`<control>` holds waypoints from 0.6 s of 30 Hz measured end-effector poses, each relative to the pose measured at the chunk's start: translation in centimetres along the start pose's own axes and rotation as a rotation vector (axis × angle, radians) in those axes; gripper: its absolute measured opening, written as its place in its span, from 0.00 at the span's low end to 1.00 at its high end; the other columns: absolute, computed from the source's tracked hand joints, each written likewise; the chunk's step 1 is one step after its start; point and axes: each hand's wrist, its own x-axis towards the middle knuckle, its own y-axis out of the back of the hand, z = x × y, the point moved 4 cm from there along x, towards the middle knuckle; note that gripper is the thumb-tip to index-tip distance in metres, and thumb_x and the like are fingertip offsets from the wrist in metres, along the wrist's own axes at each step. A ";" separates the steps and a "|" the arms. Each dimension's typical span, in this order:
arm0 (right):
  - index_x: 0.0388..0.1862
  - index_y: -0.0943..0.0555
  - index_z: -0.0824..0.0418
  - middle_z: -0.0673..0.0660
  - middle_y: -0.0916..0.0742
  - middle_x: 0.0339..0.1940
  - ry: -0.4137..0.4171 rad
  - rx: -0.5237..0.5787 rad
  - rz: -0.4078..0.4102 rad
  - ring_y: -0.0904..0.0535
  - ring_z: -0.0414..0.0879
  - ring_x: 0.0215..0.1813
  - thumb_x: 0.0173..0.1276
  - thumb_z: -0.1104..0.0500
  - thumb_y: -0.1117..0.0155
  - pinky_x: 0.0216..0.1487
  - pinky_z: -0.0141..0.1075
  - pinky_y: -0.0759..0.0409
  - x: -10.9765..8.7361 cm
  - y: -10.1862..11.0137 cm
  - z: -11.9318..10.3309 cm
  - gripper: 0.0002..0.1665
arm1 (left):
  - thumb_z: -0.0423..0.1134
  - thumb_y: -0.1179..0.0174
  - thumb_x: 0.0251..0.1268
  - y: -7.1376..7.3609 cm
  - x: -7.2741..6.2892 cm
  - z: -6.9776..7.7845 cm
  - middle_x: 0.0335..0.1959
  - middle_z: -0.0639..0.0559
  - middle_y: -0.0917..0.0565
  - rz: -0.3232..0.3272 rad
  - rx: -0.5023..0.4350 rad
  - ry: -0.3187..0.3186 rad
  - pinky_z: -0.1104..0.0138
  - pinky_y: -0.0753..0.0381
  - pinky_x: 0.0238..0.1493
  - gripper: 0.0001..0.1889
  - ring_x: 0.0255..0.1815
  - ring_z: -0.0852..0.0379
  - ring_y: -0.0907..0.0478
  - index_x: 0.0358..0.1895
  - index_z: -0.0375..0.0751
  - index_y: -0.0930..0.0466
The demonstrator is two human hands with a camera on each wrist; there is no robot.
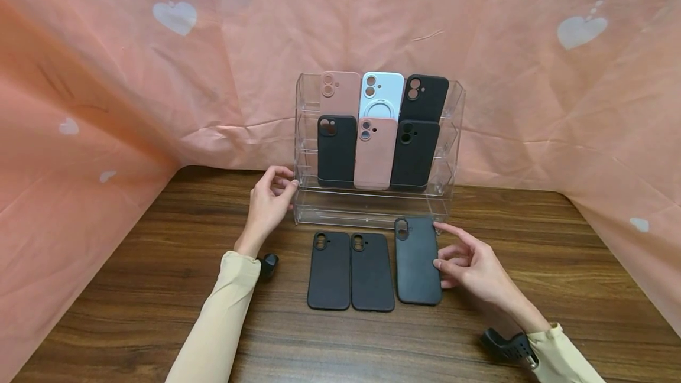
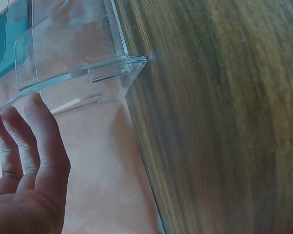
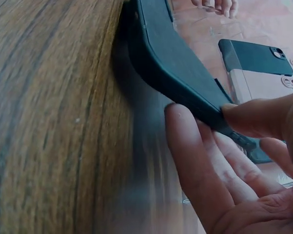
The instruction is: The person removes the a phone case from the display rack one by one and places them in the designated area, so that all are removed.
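At the clear acrylic stand [image 1: 367,200], my left hand [image 1: 270,200] holds the lower left side panel with thumb and fingertips; in the left wrist view its fingers [image 2: 46,126] reach up to the panel's edge. By its right long edge, my right hand [image 1: 476,268] grips a black phone case [image 1: 417,268] between thumb and fingers. That case is tilted, its side raised off the table in the right wrist view. Left of it, two more black phone cases, one in the middle [image 1: 372,276] and one at the left [image 1: 328,276], lie flat side by side.
Two rows of cases stand in the stand's tiers: pink [image 1: 340,96], white [image 1: 383,87] and black [image 1: 428,96] behind; black [image 1: 337,155], pink [image 1: 375,155] and black [image 1: 415,158] in front. Pink cloth [image 1: 255,105] with hearts surrounds the wooden table [image 1: 159,288].
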 end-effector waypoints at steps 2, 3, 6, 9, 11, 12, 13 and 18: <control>0.79 0.39 0.63 0.65 0.14 0.40 -0.029 0.006 -0.030 0.11 0.41 0.35 0.67 0.73 0.34 0.31 0.48 0.09 0.0 0.0 0.2 0.44 | 0.38 0.36 0.70 0.0 0.0 0.0 0.37 0.43 0.17 0.000 -0.002 0.001 0.49 0.09 0.32 0.10 0.36 0.37 0.13 0.50 0.42 0.22; 0.79 0.40 0.63 0.65 0.14 0.40 -0.043 0.006 -0.045 0.11 0.41 0.35 0.68 0.73 0.35 0.31 0.48 0.09 0.0 -0.1 0.3 0.44 | 0.38 0.36 0.70 0.0 0.0 0.0 0.37 0.43 0.17 0.000 -0.002 0.001 0.50 0.09 0.31 0.10 0.36 0.37 0.13 0.50 0.42 0.22; 0.79 0.40 0.65 0.65 0.15 0.41 -0.073 0.006 -0.085 0.11 0.41 0.36 0.69 0.72 0.36 0.32 0.48 0.09 0.0 -0.1 0.7 0.42 | 0.38 0.37 0.70 0.0 -0.1 0.0 0.37 0.43 0.17 0.002 0.006 -0.002 0.50 0.09 0.31 0.10 0.36 0.37 0.13 0.50 0.42 0.21; 0.78 0.39 0.68 0.66 0.15 0.43 -0.086 -0.001 -0.114 0.12 0.40 0.37 0.70 0.70 0.35 0.33 0.48 0.09 0.0 -0.2 0.9 0.40 | 0.38 0.37 0.70 0.0 -0.1 0.1 0.37 0.44 0.17 0.005 0.014 -0.007 0.51 0.09 0.31 0.10 0.35 0.37 0.13 0.51 0.42 0.21; 0.77 0.37 0.69 0.67 0.16 0.44 -0.093 -0.006 -0.127 0.12 0.40 0.37 0.70 0.69 0.34 0.33 0.48 0.09 0.0 -0.3 1.0 0.39 | 0.38 0.37 0.70 0.0 -0.1 0.1 0.37 0.44 0.17 0.006 0.017 -0.010 0.51 0.09 0.30 0.10 0.35 0.38 0.13 0.51 0.42 0.21; 0.76 0.36 0.69 0.68 0.16 0.44 -0.097 -0.008 -0.132 0.12 0.40 0.37 0.70 0.68 0.34 0.33 0.48 0.09 0.0 -0.3 1.1 0.38 | 0.38 0.37 0.71 0.0 -0.1 0.1 0.37 0.43 0.17 0.007 0.019 -0.010 0.52 0.09 0.30 0.10 0.35 0.39 0.13 0.51 0.42 0.21; 0.76 0.36 0.69 0.68 0.16 0.45 -0.100 -0.012 -0.136 0.13 0.40 0.38 0.70 0.67 0.34 0.33 0.47 0.09 0.0 -0.3 1.2 0.37 | 0.38 0.37 0.71 0.0 -0.1 0.1 0.37 0.43 0.17 0.007 0.020 -0.010 0.52 0.09 0.30 0.10 0.34 0.39 0.13 0.51 0.42 0.21; 0.74 0.33 0.68 0.69 0.17 0.47 -0.130 -0.017 -0.144 0.13 0.40 0.38 0.71 0.66 0.34 0.33 0.46 0.09 0.1 -0.5 1.5 0.35 | 0.38 0.37 0.71 0.1 -0.1 0.2 0.37 0.42 0.17 0.007 0.021 -0.006 0.51 0.09 0.31 0.10 0.34 0.41 0.13 0.51 0.42 0.20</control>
